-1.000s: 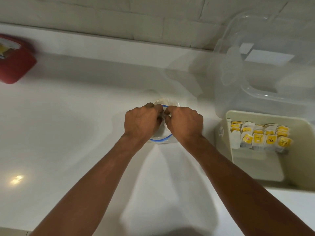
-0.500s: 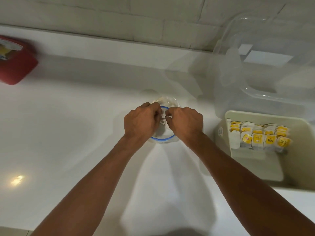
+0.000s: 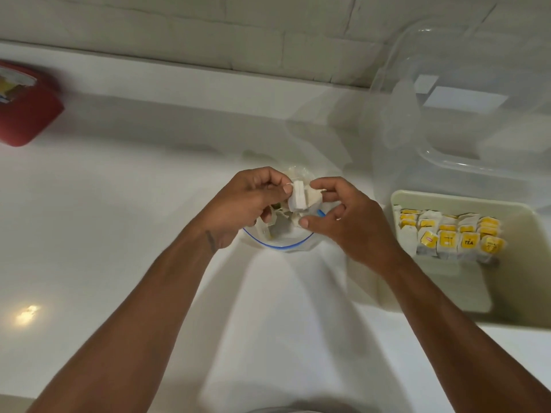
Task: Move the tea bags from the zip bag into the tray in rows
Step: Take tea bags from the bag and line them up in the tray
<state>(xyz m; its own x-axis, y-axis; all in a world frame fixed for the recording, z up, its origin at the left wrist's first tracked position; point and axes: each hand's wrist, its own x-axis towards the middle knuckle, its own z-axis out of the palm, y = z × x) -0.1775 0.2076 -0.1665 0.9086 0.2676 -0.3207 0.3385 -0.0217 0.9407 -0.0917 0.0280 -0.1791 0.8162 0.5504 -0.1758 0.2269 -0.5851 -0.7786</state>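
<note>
A clear zip bag (image 3: 280, 242) with a blue seal stands open on the white counter at the centre. Above its mouth a small bunch of pale tea bags (image 3: 301, 199) is held between both hands. My left hand (image 3: 247, 204) pinches the bunch from the left with thumb and fingers. My right hand (image 3: 343, 216) pinches it from the right and below. To the right stands a cream tray (image 3: 524, 263). Rows of tea bags with yellow tags (image 3: 447, 236) fill its far part.
A large clear plastic box (image 3: 465, 114) stands behind the tray at the right. A red container (image 3: 26, 114) sits at the far left by the wall. White counter (image 3: 104, 234) spreads left of the bag.
Both hands have come up out of the bag's mouth, drawing a bunch of tea bags with them. Before, the knuckles were together over the bag; now the hands are turned apart.
</note>
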